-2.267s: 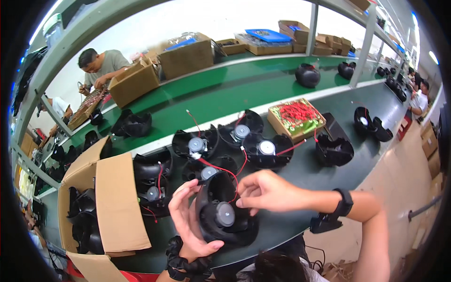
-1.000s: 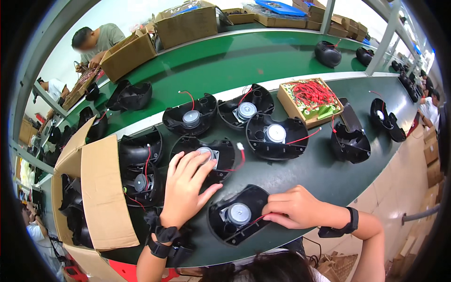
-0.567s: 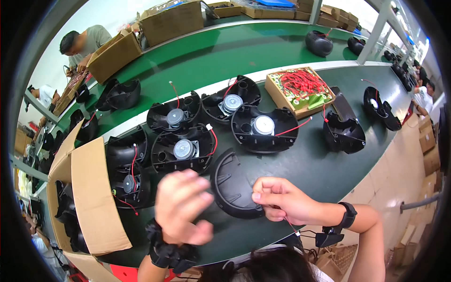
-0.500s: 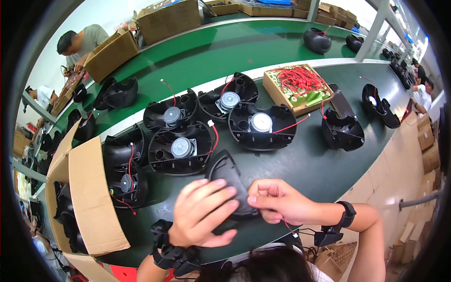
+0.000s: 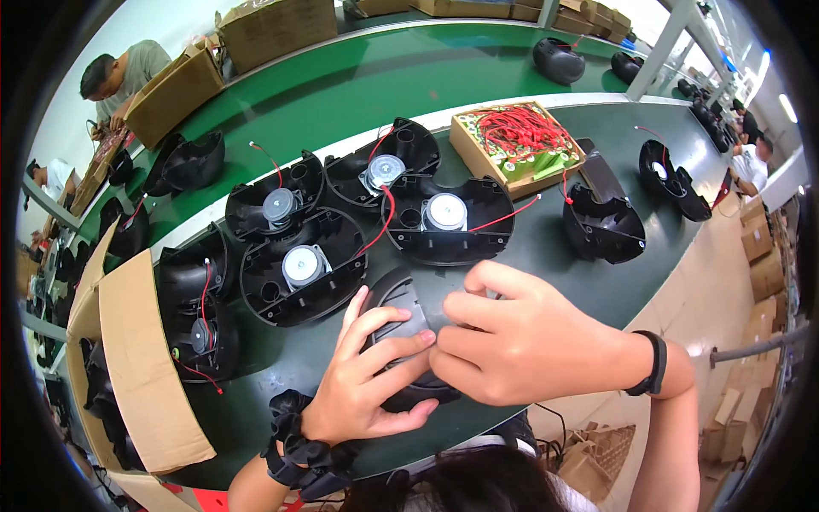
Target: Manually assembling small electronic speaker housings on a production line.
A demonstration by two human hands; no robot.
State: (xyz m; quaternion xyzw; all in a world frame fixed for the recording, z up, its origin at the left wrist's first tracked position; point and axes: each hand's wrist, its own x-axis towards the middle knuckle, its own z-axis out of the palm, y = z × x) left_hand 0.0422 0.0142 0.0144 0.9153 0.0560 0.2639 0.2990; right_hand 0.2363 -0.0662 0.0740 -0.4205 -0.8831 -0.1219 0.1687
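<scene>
A black curved plastic shell lies on the dark green table in front of me. My left hand steadies it, with fingers over its top and the thumb along its near side. At the shell's right edge my right hand is closed, fingertips curled in; whatever they pinch is hidden. Just beyond the shell sits an open black speaker housing with a round metal driver and a red wire. Another housing with a driver stands to its right.
A cardboard box of red wires stands beyond the housings. To the right are more black housings; at left, a tall open carton holds black parts. A green conveyor runs behind. A person works at the far left.
My right hand has moved up and turned, its back now showing; the red wire that hung below it is out of sight. The left fingers have settled onto the shell. The view has shifted slightly.
</scene>
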